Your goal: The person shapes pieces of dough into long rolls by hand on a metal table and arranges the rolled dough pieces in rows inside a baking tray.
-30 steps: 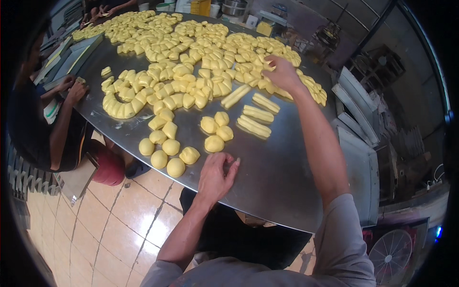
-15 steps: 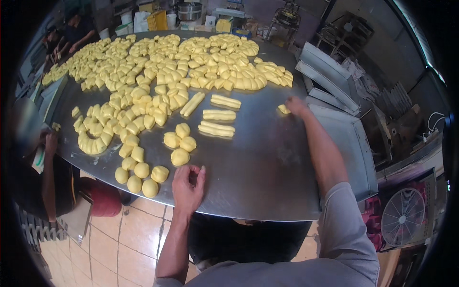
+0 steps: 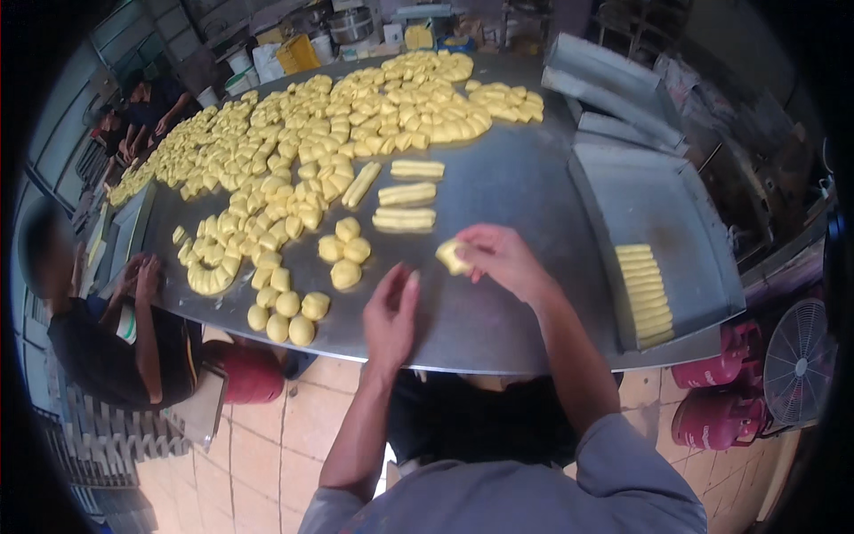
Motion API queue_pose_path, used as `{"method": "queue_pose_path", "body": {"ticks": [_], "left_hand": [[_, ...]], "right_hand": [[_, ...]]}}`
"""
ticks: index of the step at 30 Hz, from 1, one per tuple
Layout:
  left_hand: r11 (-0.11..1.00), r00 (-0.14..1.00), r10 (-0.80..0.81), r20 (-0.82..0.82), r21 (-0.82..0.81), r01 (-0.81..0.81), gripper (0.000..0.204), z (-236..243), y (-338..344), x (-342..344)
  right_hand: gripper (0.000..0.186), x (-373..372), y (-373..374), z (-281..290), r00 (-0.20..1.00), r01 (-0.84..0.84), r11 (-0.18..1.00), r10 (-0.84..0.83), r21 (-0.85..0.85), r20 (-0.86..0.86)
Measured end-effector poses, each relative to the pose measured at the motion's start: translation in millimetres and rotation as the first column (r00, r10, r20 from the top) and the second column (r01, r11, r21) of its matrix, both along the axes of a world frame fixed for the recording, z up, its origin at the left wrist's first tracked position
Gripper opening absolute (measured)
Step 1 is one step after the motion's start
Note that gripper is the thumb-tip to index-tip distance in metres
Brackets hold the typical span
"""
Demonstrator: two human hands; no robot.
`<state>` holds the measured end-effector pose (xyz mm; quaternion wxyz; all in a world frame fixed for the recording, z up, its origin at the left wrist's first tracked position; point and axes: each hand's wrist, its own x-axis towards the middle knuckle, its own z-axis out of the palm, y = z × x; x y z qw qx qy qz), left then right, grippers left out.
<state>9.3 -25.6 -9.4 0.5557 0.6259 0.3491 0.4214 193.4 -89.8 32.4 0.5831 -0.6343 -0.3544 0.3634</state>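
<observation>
My right hand (image 3: 503,260) pinches a small yellow dough piece (image 3: 452,257) between thumb and fingers, just above the metal table. My left hand (image 3: 391,319) is near the table's front edge, thumb apart from the fingers and nothing in it. Beyond the hands lie several long dough strips, laid in pairs (image 3: 406,193), with another pair (image 3: 361,184) slanting beside them. Left of these sits a cluster of dough balls (image 3: 345,250), and more round balls (image 3: 289,303) rest near the front edge. A great spread of cut dough pieces (image 3: 356,116) covers the table's far side.
At the right, a metal tray (image 3: 654,191) holds a row of dough strips (image 3: 644,289); further trays (image 3: 614,84) lie behind it. A co-worker (image 3: 111,329) sits at the left edge, with others at the far left. Red gas cylinders (image 3: 716,414) and a fan (image 3: 801,365) stand at lower right.
My right hand has brought the dough piece from near the trays leftward and closer to me. My left hand's fingers have spread somewhat. The view has shifted, showing the tray's dough strips.
</observation>
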Motion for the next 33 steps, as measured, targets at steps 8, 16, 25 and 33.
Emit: {"method": "queue_pose_path", "body": {"ticks": [8, 16, 25, 33], "left_hand": [[0.784, 0.926, -0.278, 0.254, -0.497, 0.371, 0.044, 29.0, -31.6, 33.6], [0.773, 0.901, -0.279, 0.333, -0.479, 0.416, 0.052, 34.7, -41.0, 31.4], [0.868, 0.915, -0.402, 0.042, -0.300, 0.395, 0.040, 34.3, -42.2, 21.8], [0.745, 0.909, -0.341, 0.239, -0.521, 0.416, 0.055, 36.8, -29.0, 4.7]], "right_hand": [[0.035, -22.3, -53.2, -18.3, 0.946, 0.233, 0.969, -0.207, 0.077, -0.248], [0.027, -26.1, -74.2, 6.3, 0.901, -0.021, 0.986, 0.091, 0.166, -0.425], [0.027, -39.9, -64.5, 2.6, 0.996, 0.026, 0.999, -0.022, -0.040, 0.090], [0.023, -38.7, -62.3, 10.8, 0.982, -0.138, 0.983, 0.120, 0.119, 0.147]]}}
